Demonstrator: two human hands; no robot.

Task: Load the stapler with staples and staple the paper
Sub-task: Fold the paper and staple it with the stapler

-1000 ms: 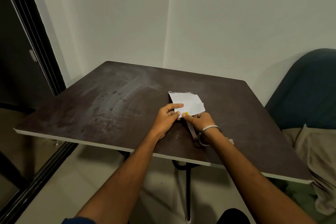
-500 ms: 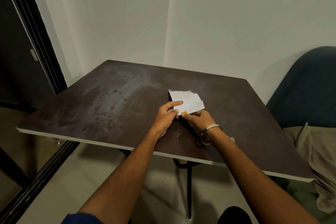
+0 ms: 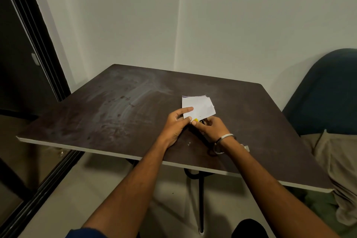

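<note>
1. My folded white paper (image 3: pixel 199 106) lies on the dark table (image 3: pixel 116 110), right of centre.
2. My left hand (image 3: pixel 176 125) pinches its near-left corner, index finger laid flat on top.
3. My right hand (image 3: pixel 210 128), a metal bangle (image 3: pixel 224 142) at the wrist, curls round the yellow-tipped stapler (image 3: pixel 197 120) at the paper's near edge.
4. A few loose staples (image 3: pixel 189 143) lie near, between my wrists.
5. A blue chair (image 3: pixel 328 91) stands right.

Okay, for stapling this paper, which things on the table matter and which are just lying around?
Part of the job:
paper, held by the left hand
yellow stapler, mostly hidden under the right hand

Just lying about:
small metal bit on the table, possibly a loose staple
white object behind the right wrist
blue chair
</note>
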